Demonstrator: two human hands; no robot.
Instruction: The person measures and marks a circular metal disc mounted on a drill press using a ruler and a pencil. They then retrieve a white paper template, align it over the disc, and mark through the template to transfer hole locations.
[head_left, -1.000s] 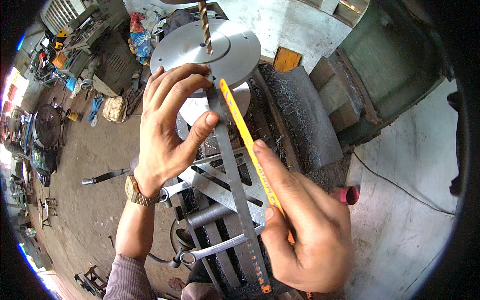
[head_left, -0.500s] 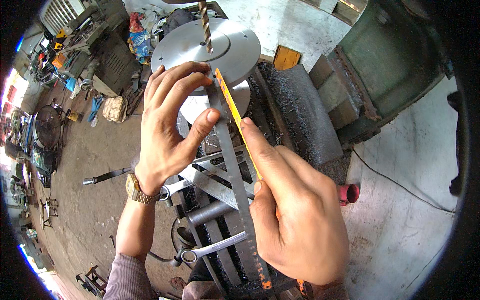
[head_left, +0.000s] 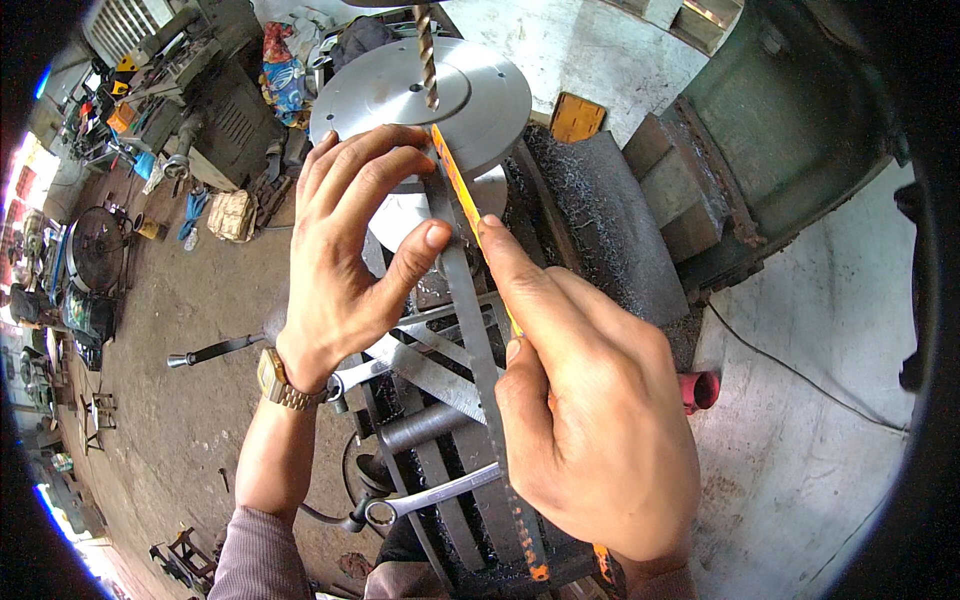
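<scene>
A round silver metal disc (head_left: 490, 85) lies at the top middle under a twist drill bit (head_left: 427, 60). A long dark flat metal strip (head_left: 462, 310) runs from the disc's near side toward me, with worn orange paint at its near end. My left hand (head_left: 350, 240) bends its fingertips onto the strip's far end, and its thumb tip rests at the strip's edge. My right hand (head_left: 590, 410) is closed around a narrow yellow strip (head_left: 464, 195) with a pointed tip, index finger laid along it. That tip meets the disc beside the dark strip. The palm hides its middle.
Below lie a combination wrench (head_left: 430, 498), a second wrench (head_left: 355, 375) and a steel rule (head_left: 430, 375) on the slotted machine table (head_left: 470, 535). A dark lever handle (head_left: 215, 350) sticks out left. Metal shavings cover the right side, near a green machine body (head_left: 790, 120).
My right hand and the yellow strip have slid slightly forward, away from me. My left hand keeps its place on the dark strip. The whole view has shifted a little.
</scene>
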